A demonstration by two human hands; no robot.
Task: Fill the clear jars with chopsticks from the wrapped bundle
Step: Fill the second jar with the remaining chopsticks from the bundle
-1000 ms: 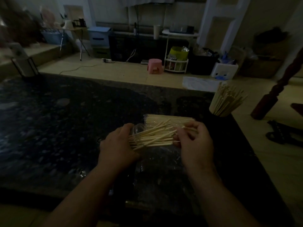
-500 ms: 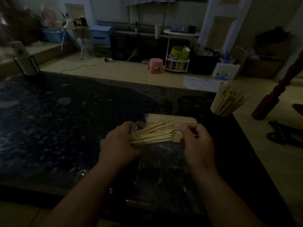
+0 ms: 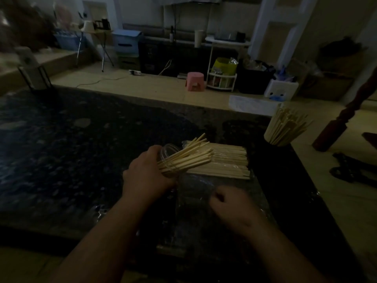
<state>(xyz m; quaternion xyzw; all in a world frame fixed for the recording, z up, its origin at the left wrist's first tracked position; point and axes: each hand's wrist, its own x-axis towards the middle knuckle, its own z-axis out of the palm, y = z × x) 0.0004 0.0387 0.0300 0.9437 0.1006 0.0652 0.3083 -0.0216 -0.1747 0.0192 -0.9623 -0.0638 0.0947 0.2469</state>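
My left hand (image 3: 148,176) grips a clear jar (image 3: 169,152) tipped on its side, its mouth toward the right. A bunch of pale wooden chopsticks (image 3: 188,157) sticks out of the jar and fans up to the right. Behind them lies the wrapped bundle (image 3: 226,163) of chopsticks, flat on the dark counter (image 3: 61,160). My right hand (image 3: 232,203) hovers nearer to me over crinkled clear wrapping (image 3: 193,188), fingers loosely curled, holding nothing I can make out. A second jar (image 3: 283,129) packed with chopsticks stands upright at the counter's right edge.
The counter drops off just right of the full jar. A dark red wooden post (image 3: 336,127) stands on the floor beyond it. A dark stand (image 3: 34,78) sits at the counter's far left corner. A pink stool (image 3: 194,81) and storage boxes stand on the floor behind.
My right hand let go of the chopsticks and drew back toward me, onto the wrapping. The chopsticks in the jar now fan upward, and the jar stays in my left hand.
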